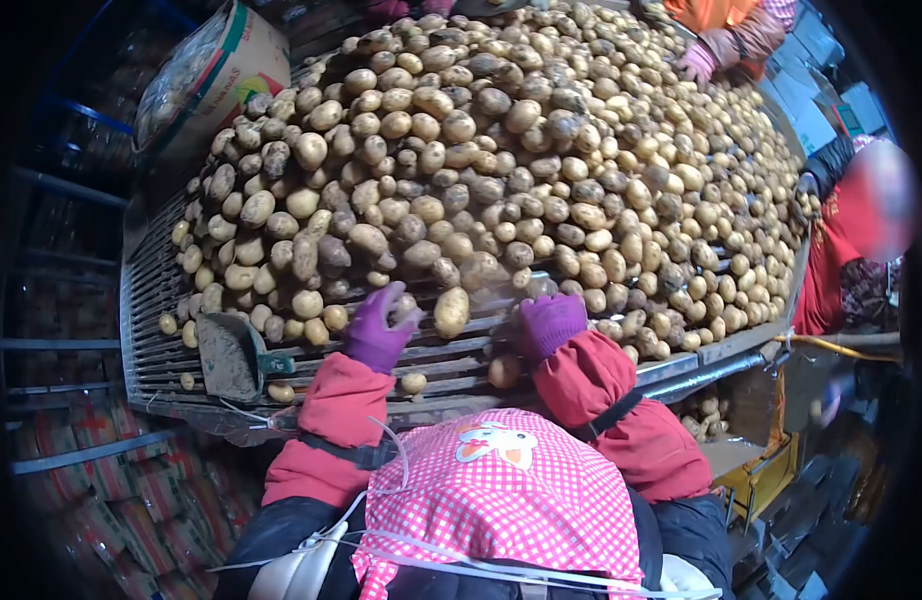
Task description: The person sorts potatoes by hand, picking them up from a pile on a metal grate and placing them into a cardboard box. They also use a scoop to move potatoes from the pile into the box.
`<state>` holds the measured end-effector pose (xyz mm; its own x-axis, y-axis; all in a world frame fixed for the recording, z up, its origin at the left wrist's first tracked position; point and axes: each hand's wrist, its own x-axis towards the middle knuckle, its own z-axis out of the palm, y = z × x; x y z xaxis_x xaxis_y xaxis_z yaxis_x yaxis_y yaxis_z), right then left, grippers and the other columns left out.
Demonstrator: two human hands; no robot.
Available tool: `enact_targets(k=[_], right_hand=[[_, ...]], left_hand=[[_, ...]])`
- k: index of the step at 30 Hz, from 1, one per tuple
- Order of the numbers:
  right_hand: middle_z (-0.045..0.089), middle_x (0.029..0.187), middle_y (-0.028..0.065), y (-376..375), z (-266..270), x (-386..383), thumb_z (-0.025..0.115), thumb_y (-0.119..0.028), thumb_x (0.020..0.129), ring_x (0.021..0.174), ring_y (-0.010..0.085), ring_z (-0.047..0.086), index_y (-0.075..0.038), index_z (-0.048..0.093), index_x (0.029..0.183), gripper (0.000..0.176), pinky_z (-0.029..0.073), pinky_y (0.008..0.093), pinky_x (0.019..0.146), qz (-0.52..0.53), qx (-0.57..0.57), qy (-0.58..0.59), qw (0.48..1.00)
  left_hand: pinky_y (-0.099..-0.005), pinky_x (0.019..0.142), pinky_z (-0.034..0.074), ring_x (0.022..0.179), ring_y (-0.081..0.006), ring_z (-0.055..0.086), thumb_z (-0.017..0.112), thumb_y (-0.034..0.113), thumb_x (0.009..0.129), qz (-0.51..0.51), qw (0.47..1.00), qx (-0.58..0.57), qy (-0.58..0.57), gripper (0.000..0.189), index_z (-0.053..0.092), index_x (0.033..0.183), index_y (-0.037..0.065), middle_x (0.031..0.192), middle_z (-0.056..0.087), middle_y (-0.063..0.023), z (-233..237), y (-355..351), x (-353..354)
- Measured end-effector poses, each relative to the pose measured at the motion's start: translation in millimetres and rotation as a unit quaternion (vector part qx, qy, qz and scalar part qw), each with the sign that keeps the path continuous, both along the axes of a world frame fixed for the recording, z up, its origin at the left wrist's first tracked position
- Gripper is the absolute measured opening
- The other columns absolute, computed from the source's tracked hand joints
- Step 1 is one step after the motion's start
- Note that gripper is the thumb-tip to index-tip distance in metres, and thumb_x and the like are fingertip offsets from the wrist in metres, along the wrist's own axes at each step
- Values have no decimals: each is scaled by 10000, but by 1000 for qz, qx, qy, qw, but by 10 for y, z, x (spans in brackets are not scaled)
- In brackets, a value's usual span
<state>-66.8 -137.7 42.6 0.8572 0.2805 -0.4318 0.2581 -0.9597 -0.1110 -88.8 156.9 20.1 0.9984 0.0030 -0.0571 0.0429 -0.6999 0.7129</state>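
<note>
My left hand (381,327), in a purple glove, is over the slatted sorting table (451,368), thumb and fingers apart. A small potato (405,306) lies at the gap between them, and a larger potato (452,312) is just to the right. My right hand (553,324), also gloved in purple, is at the near edge of the potato heap (451,190). Its fingers point away from me and bend downward, so the tips are partly hidden. Between and beyond my hands, one potato (483,271) is smeared by motion. Another potato (504,371) rests left of my right wrist.
A green-edged scoop (229,358) lies on the table at left. Behind it stands a cardboard box (221,75). Co-workers' gloved hands (697,63) and a person in red (851,230) are across and to the right. Filled sacks (131,490) are stacked at lower left.
</note>
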Motion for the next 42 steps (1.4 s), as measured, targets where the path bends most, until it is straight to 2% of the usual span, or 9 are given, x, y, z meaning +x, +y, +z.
enact_targets(k=[5, 8, 11, 13, 15, 23, 26, 37, 42], right_hand=[[721, 1010, 95, -226, 113, 65, 686, -354, 848, 917, 230, 698, -111, 667, 1100, 351, 544, 377, 786, -83, 171, 73, 979], [721, 915, 84, -616, 83, -373, 739, -238, 827, 772, 194, 702, -18, 636, 1186, 433, 564, 328, 692, -406, 641, 130, 638], [665, 1062, 84, -1230, 39, -605, 681, -124, 849, 894, 200, 664, -41, 596, 1235, 404, 542, 311, 763, -404, 636, 136, 643], [609, 1219, 140, -1241, -234, -921, 671, -407, 856, 1022, 285, 640, -32, 569, 1231, 541, 546, 396, 858, -447, 828, 139, 308], [606, 1224, 141, -1301, 16, -1131, 648, -424, 888, 1046, 283, 626, -37, 573, 1221, 516, 543, 438, 906, -415, 862, 101, 273], [640, 1135, 187, -1762, -211, -1596, 652, -290, 900, 911, 203, 640, 9, 603, 1130, 381, 559, 336, 771, -423, 847, 31, 320], [648, 1112, 178, -1753, -133, -1507, 648, -264, 890, 849, 187, 642, 12, 592, 1158, 388, 557, 306, 704, -425, 833, 41, 352], [603, 1273, 186, -966, 291, -822, 728, -122, 803, 893, 174, 633, -49, 467, 1431, 684, 534, 296, 747, -354, 722, 220, 551], [633, 1185, 148, -763, 631, -609, 764, -81, 760, 813, 132, 622, -74, 409, 1485, 807, 512, 257, 691, -385, 598, 198, 674]], left_hand=[[-438, 822, 522, 957, -300, 663, 818, 521, 672, -157, 937, 305, -67, 933, 472, 1364, -1, 1097, 656, -171, 367, -569, 174], [-433, 771, 512, 922, -285, 662, 817, 609, 606, -166, 889, 424, 58, 1178, 316, 1449, -43, 1057, 650, -181, 402, -858, 296], [-449, 774, 503, 933, -303, 646, 814, 593, 613, -140, 898, 398, 128, 1196, 282, 1472, -45, 1085, 628, -217, 472, -1040, 406], [-442, 829, 518, 962, -346, 667, 799, 573, 645, -143, 910, 356, 154, 1216, 208, 1516, -37, 1140, 635, -258, 453, -1000, 502], [-439, 869, 520, 994, -370, 672, 790, 563, 658, -143, 941, 279, 124, 1212, 187, 1527, -28, 1178, 631, -281, 367, -891, 559], [-401, 829, 536, 924, -356, 689, 791, 517, 719, -105, 917, 319, 215, 1241, 24, 1549, 4, 1089, 667, -275, 312, -998, 447], [-328, 716, 529, 827, -220, 661, 802, 388, 786, -7, 966, -106, 237, 1019, 207, 1523, 10, 1016, 674, -177, -34, -782, 464], [-206, 439, 327, 503, -58, 380, 627, 528, 928, 155, 762, -460, 429, 470, 628, 1182, 132, 713, 523, 30, 141, -906, 309], [-211, 507, 399, 610, -73, 511, 541, 513, 982, -21, 861, -356, 362, 514, 577, 1273, 91, 861, 615, -1, 574, -1606, 122]])
